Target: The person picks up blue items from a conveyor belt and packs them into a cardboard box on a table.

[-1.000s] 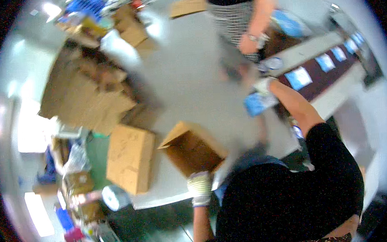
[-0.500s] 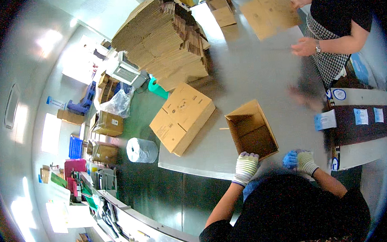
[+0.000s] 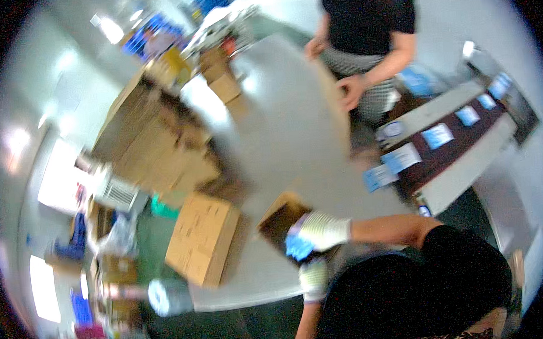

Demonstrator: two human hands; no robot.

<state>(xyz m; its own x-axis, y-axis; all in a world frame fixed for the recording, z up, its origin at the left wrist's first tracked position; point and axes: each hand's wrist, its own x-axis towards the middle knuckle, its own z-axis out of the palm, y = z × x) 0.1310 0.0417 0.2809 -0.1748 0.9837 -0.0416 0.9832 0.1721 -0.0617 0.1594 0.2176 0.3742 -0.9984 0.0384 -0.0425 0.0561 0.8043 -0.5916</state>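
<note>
An open cardboard box [image 3: 277,217] stands on the grey table near me, its dark inside facing up. My right hand [image 3: 326,230], in a white striped glove, reaches across its opening, closed on a blue packet [image 3: 298,247]; blur hides the packet's details. Below it, my left hand [image 3: 314,280], gloved alike, is closed at the box's near edge; its fingertips are partly hidden behind the right hand and packet. To the left lies a closed cardboard box [image 3: 198,236] with print on its faces.
A tall stack of flattened cartons [image 3: 154,136] rises at the table's far left. To the right, a conveyor [image 3: 463,151] carries several blue-and-white packets [image 3: 437,136]. Across the table [image 3: 274,113], a person in black [image 3: 368,24] holds a cardboard sheet [image 3: 334,97]. A white roll [image 3: 169,297] is at left.
My right hand has moved left with the blue packet, from beside the open box to over it. My view has turned right, showing more conveyor. The other person's cardboard sheet is now tilted up.
</note>
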